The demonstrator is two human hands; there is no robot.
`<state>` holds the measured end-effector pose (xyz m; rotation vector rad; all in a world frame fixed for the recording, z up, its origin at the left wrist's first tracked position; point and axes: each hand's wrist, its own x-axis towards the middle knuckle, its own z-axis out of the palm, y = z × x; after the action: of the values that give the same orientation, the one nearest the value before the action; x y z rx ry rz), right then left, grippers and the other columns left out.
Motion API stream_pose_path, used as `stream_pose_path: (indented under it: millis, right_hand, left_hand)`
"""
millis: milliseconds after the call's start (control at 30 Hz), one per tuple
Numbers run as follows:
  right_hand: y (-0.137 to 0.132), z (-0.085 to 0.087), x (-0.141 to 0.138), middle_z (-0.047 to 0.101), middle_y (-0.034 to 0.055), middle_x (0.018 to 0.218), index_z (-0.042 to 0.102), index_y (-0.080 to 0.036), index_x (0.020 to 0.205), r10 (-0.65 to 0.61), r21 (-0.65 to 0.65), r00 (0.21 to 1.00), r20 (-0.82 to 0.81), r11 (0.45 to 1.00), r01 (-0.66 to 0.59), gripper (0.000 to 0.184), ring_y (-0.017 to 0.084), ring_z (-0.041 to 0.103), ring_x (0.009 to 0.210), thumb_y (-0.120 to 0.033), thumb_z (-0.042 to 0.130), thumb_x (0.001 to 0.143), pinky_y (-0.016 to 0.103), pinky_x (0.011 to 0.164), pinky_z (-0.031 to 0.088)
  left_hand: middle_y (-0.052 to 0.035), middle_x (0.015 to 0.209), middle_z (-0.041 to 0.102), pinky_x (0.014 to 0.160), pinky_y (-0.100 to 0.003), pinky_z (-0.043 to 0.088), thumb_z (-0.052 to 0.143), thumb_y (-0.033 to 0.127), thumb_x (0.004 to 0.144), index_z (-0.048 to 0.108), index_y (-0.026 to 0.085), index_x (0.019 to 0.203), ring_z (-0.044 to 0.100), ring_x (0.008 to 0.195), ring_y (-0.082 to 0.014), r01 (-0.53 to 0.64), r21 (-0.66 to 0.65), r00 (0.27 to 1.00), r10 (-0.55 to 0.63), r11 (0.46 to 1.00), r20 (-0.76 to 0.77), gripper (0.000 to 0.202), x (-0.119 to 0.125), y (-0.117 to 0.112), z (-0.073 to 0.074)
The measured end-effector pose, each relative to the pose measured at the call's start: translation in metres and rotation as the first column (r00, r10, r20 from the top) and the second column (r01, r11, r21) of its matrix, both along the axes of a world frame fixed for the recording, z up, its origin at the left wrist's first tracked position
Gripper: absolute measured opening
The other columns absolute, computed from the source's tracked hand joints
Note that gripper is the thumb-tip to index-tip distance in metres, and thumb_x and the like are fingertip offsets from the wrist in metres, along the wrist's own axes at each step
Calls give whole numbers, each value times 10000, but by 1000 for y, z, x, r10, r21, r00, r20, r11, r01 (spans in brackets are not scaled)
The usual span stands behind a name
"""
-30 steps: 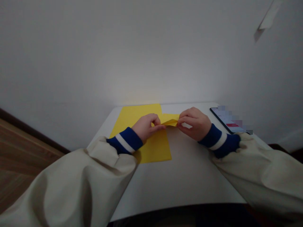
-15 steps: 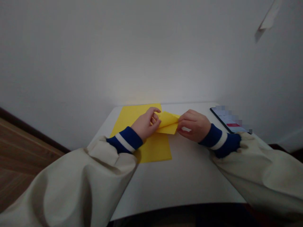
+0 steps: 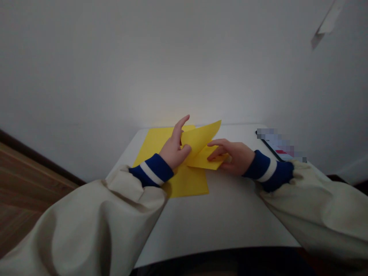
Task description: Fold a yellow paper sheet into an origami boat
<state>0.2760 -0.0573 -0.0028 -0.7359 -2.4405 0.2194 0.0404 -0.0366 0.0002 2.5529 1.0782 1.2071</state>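
Between my hands is a folded piece of yellow paper point(image 3: 201, 140), its upper flap lifted and spread away from the lower layer. My left hand point(image 3: 174, 149) pinches the left part of the piece with the thumb in front, while the index finger points up and away. On the right, my right hand point(image 3: 234, 155) grips the lower layer, thumb beneath and fingers on top, partly inside the opening. Under the left hand and the folded piece lie larger yellow paper sheets point(image 3: 189, 184), flat on the white table.
A phone point(image 3: 276, 143) with a lit screen lies at the right edge of the white table point(image 3: 230, 214). Behind the table rises a grey-white wall point(image 3: 184, 69). Wooden panelling point(image 3: 28, 191) stands at the left, and a paper strip point(image 3: 327, 23) hangs on the wall upper right.
The folded paper's upper flap has opened upward, away from the lower layer. My left index finger has straightened up, and my right fingers have moved into the opening.
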Motion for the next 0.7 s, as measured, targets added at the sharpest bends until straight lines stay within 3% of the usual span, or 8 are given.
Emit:
stream_pose_path:
  millis: [100,200,300,400,467,567,700]
  right_hand:
    - [6,-2,1,690,15,969,608,-239,933,125,20,989,74,992,-127,293,150,619,943,-97,587,678,310,822,489]
    - [10,-6,2,684,33,1003,625,-219,792,253,6,967,41,967,-253,182,152,592,1010,-92,584,668,336,902,465]
    - [12,-9,4,681,28,1019,614,-216,764,269,-96,963,21,959,-266,174,153,567,1063,-89,585,648,357,943,440]
    - [12,-10,8,682,33,1031,603,-208,746,272,-195,962,2,944,-266,182,161,549,1098,-73,590,625,366,955,427]
    - [13,-9,11,677,41,1051,599,-206,748,288,-268,958,-1,923,-278,167,164,543,1112,-77,586,644,375,956,425]
    - [14,-5,17,676,41,1057,591,-208,754,319,-388,948,2,874,-294,107,163,543,1118,-115,579,703,391,956,423]
    - [17,0,25,662,41,1083,603,-206,797,305,-486,952,-8,831,-270,61,157,579,1057,-171,575,755,377,922,446]
  left_hand:
    - [-89,1070,523,743,-403,495,454,80,714,34,258,1416,563,886,-225,-97,-1,993,97,995,74,837,0,3,-4]
    - [-124,1177,446,814,-432,472,503,97,673,64,218,1408,508,1000,-244,-177,96,978,164,980,127,864,1,4,-3]
    - [-140,1286,384,954,-506,371,536,94,645,252,199,1376,404,1156,-290,-181,245,982,190,952,-12,791,1,-1,3]
    - [-57,1294,453,1058,-583,176,549,83,680,563,269,1142,270,1293,-322,-59,356,934,178,933,-311,498,1,-8,8]
    - [-14,1232,536,1083,-590,93,552,98,704,637,278,1007,240,1326,-312,59,375,879,131,925,-459,362,2,-12,9]
    - [-8,1140,618,1100,-558,103,534,137,757,655,262,977,331,1296,-273,206,295,807,9,933,-591,279,3,-12,5]
    - [-32,1258,560,1088,-523,178,533,243,816,657,225,927,393,1265,-257,311,133,743,-153,941,-651,167,5,-11,-1]
